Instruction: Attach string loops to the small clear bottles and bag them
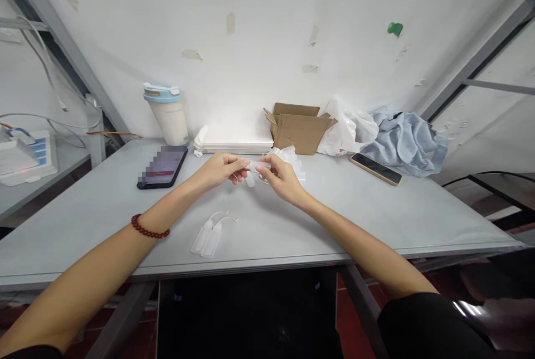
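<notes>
1. Head view, the held thing: a small translucent plastic piece (257,166) sits directly between the left hand (221,169) and the right hand (284,180), above the far half of the table (259,231). Its visible part runs roughly left to right, so its long axis appears to cross from one hand to the other. Both hands touch it, so neither is nearer.

2. Head view, hands: the left hand is closed in a pinch, thumb and fingers meeting on the piece's left end. The right hand pinches its right end, thumb on the near side. Neither is spread. A narrow strip (251,179) hangs down on the near side between them; whether it belongs to the held piece, I cannot tell.

3. Head view, loose pieces: two matching plastic tags (214,239) lie side by side on the near side of the hands, slightly left, close to the table's near edge. Their bodies slant from near left to far right, with thin tails curving off to the right at the far end. The left hand is the nearer one.

4. Head view, beyond the hands: a cluster of clear pieces (298,168) lies just past the right hand, which partly hides it. Farther still stands an open cardboard box (298,133), with a white stack (234,141) to its left.
</notes>
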The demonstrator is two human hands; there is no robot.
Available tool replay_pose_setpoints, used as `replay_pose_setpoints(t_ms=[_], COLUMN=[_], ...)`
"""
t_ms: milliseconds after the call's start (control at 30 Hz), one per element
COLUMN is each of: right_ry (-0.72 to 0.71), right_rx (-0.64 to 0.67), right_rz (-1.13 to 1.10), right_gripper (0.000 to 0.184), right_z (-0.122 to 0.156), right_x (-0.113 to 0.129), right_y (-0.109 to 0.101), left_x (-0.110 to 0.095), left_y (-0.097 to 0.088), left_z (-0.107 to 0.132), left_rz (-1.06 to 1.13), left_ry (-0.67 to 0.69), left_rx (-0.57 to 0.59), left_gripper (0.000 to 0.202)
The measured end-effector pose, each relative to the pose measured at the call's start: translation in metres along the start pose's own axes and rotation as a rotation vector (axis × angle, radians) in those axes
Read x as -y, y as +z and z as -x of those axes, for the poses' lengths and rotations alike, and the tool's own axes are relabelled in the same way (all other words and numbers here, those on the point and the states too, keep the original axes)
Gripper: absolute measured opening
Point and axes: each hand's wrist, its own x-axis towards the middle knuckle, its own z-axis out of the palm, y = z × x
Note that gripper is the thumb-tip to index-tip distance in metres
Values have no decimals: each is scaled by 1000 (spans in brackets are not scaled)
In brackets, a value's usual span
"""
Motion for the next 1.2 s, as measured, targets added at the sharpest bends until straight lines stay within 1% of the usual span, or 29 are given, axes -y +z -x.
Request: replay_pose_setpoints(t_ms=[67,133,267,367,467,567,633,700,800,833,900,1000,1067,1133,1200], right_ry=[-18,9,135,229,268,211,132,78,50,41,8,-71,-88,-60,-24], right_rx=[-18,-13,46,83,91,65,44,36,36,34,23,-18,-30,-19,-9], right_rz=[15,-40,-269,-449,-538,-506,-440,-372,-291,-270,-211,-60,-8,-42,-98], right_gripper=[31,34,40,46,49,44,40,39,39,38,36,34,35,39,44], right_z=[-1,-2,-5,-5,-6,-5,-5,-4,-2,-2,-1,0,0,0,-2], right_x=[-2,-3,-2,2,5,4,2,0,-1,-1,0,2,2,1,-2], right_y=[0,-1,-3,-5,-5,-4,-3,-2,-1,0,0,-2,-3,-4,-4], left_x=[1,2,1,-3,-6,-5,-3,-1,-1,-1,-1,-1,-1,-2,-3], left_y=[0,1,3,7,12,12,9,6,2,2,2,4,6,8,10], left_z=[0,0,4,8,10,8,6,4,3,3,3,4,4,5,8], left_rz=[-47,-102,-191,-233,-229,-164,-97,-22,92,129,196,234,194,85,-85], left_ry=[32,82,181,230,253,235,175,74,-103,-146,-182,-157,-113,-22,112], left_rx=[21,32,17,-7,-50,-65,-37,30,169,195,192,128,105,101,90], left_gripper=[36,34,30,25,22,24,28,33,38,38,38,39,39,37,35])
